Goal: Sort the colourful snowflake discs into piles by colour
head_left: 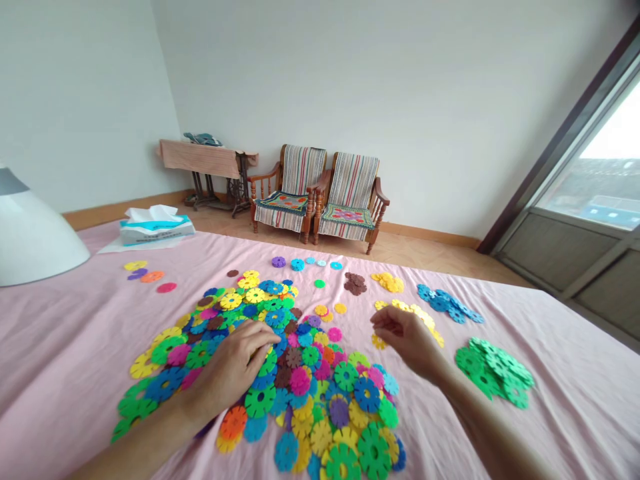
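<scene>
A large mixed heap of coloured plastic snowflake discs [300, 381] covers the middle of the table. My left hand [245, 353] rests over the left part of the heap, fingers bent down and closed; its fingertips are partly hidden, so what they hold cannot be made out. To the right of the heap, my right hand [405, 333] hovers by the yellow discs [430, 321], its fingers curled together in a pinch. Anything between them is too hidden to name. A single yellow disc [379, 342] lies just below those fingertips.
Sorted piles lie to the right: brown discs [355, 284], orange-yellow discs [389, 282], blue discs [449, 303] and green discs [494, 370]. Purple and light blue discs lie along the back. A tissue box [157, 229] and a white cone-shaped object [37, 237] stand at the left.
</scene>
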### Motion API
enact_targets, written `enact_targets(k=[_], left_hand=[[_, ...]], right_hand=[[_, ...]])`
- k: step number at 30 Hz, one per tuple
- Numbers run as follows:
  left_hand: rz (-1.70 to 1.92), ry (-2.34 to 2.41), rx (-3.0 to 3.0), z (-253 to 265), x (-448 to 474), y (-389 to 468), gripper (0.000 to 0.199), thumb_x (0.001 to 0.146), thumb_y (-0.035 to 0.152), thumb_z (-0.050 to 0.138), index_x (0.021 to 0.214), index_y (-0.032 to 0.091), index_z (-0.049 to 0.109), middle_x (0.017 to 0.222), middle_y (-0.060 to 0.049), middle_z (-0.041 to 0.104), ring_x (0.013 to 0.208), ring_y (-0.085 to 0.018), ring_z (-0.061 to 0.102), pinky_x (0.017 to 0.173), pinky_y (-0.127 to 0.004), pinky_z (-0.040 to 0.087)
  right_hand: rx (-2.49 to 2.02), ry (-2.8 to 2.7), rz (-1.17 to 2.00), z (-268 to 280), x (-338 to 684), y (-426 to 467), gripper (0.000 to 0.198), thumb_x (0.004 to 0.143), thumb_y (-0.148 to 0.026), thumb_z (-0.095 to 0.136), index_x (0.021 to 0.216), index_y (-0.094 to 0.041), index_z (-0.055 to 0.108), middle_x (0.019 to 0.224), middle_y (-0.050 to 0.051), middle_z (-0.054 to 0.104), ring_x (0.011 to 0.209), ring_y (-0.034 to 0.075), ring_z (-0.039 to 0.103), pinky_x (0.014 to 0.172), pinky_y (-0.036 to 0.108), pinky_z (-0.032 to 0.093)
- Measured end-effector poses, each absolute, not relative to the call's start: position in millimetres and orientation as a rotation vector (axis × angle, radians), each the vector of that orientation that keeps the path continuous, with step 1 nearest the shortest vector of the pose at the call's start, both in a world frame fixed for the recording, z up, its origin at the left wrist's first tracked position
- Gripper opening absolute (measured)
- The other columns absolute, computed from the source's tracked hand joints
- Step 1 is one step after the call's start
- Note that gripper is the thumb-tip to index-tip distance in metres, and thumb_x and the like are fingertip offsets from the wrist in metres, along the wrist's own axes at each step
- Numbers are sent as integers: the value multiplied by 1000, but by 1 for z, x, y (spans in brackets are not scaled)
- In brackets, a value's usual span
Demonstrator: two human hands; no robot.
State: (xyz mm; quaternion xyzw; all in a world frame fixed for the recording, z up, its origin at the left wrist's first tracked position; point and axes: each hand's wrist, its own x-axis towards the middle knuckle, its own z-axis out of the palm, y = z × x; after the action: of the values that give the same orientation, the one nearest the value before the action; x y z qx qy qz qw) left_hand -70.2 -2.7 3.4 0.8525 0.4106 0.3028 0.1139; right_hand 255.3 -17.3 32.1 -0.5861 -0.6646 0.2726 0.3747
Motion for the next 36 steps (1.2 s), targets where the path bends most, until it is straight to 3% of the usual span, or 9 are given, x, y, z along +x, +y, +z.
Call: enact_targets(k=[8, 13, 18, 25, 32, 36], left_hand=[[897, 1188, 2515, 0, -73, -2, 24, 89, 14, 45, 98, 22, 66, 93, -3, 63, 91, -17, 58, 81, -30, 47], [894, 1206, 2520, 1, -72, -2, 24, 89, 14, 46, 98, 23, 67, 93, -2, 64, 91, -16, 58, 81, -29, 48], [880, 1212, 2514, 2, -72, -2, 24, 91, 17, 46, 101, 24, 66, 95, -2, 64, 93, -16, 57, 82, -28, 47], [870, 1203, 2512, 1, -71, -1, 24, 90, 16, 45, 99, 23, 66, 95, -2, 63, 93, -16, 57, 82, -30, 47], [891, 1213, 2503, 5, -69, -2, 22, 89, 17, 46, 93, 22, 67, 92, -3, 64, 91, -18, 58, 82, -31, 47], [886, 1214, 2503, 3, -70, -2, 22, 89, 17, 46, 93, 22, 67, 92, -4, 64, 91, -18, 58, 82, -32, 47]], right_hand=[[-1936, -1186, 290, 11, 337, 84, 15, 67, -8, 63, 81, -13, 64, 73, 5, 66, 73, 19, 63, 68, 31, 50], [-2040, -1055, 257, -2, 347, 124, 22, 87, -29, 59, 104, -14, 60, 103, 5, 63, 89, 17, 61, 78, 37, 51], [-2055, -991, 285, -8, 350, 138, 31, 90, -33, 55, 116, -17, 56, 116, 7, 58, 97, 19, 59, 82, 39, 51], [-1947, -1111, 318, 6, 338, 99, 17, 82, -21, 59, 95, -12, 63, 95, 9, 67, 86, 19, 64, 75, 33, 51], [-1623, -1646, 725, 22, 278, 5, 8, 73, -23, 59, 77, -18, 63, 63, -1, 64, 58, 13, 63, 54, 23, 47], [-1526, -2107, 820, 40, 251, -47, 8, 76, -20, 55, 79, -19, 62, 71, -1, 63, 64, 12, 57, 57, 23, 43]])
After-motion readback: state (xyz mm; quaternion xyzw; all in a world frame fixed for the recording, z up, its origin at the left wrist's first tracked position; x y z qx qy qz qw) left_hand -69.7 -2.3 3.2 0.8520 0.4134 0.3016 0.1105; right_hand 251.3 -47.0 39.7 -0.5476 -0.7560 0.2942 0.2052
